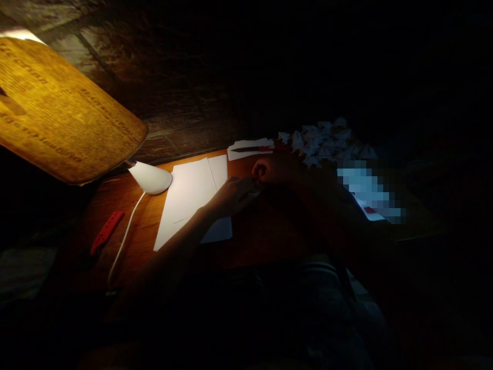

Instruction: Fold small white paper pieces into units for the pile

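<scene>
At the far left a broad, curved lampshade of tan, glowing material, printed with dark lettering, juts in over the wooden table, whose orange-brown surface lies well left of the hands. Below the shade sits one flat, red, slotted plastic strip, and one thin white cord curves down from one smooth, rounded white lamp base. Just left of the hands lie at least two overlapping smooth white paper sheets, crisp-edged, with a straight crease or edge line across them; the left forearm crosses their lower part. The left hand is curled, its fingers closed toward one small paper scrap, which sits between the two hands and seems pinched there, though it is mostly hidden. The right hand is closed and dark, knuckles bent just beside the scrap; whether it grips anything, I cannot tell. Beyond the hands, one knife with a red handle and dark blade lies on one white paper strip. Further right is a heap of angular folded paper pieces, too many and too shadowed to count. Right of the right hand lies one pixelated bright patch.
</scene>
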`<state>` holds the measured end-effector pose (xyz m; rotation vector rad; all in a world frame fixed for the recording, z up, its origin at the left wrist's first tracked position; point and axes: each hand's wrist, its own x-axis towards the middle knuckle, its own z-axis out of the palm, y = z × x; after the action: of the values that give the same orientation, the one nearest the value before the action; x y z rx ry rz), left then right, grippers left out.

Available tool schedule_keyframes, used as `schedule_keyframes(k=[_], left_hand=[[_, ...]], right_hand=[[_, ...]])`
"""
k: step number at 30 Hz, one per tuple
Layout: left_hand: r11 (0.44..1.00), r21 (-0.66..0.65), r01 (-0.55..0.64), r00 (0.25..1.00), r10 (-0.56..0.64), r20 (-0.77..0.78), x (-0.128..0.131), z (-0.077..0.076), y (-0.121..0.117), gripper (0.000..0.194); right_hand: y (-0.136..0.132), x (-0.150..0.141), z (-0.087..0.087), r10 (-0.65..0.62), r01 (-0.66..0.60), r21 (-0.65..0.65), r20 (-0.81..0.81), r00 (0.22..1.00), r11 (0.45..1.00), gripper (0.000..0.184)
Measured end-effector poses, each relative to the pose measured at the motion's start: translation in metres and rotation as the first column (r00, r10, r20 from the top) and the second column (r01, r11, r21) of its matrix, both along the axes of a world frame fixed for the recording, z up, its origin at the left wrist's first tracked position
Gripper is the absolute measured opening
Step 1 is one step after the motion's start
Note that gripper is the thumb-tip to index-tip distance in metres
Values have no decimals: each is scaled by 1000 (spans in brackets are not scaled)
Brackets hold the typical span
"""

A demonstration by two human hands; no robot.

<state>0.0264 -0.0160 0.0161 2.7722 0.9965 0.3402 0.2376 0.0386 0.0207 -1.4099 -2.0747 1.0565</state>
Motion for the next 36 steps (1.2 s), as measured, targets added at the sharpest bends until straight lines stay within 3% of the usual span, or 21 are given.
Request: schedule_keyframes(k=[15,36], left_hand=[[1000,-14,3,1000,-3,8,-1,1,0,30],[1000,3,30,998,-30,56,-1,0,0,32]], right_hand=[[3,0,-1,9,-11,-45,-30,1000,999,32],[7,2,-5,25,-25,7,-35,999,1000,31]])
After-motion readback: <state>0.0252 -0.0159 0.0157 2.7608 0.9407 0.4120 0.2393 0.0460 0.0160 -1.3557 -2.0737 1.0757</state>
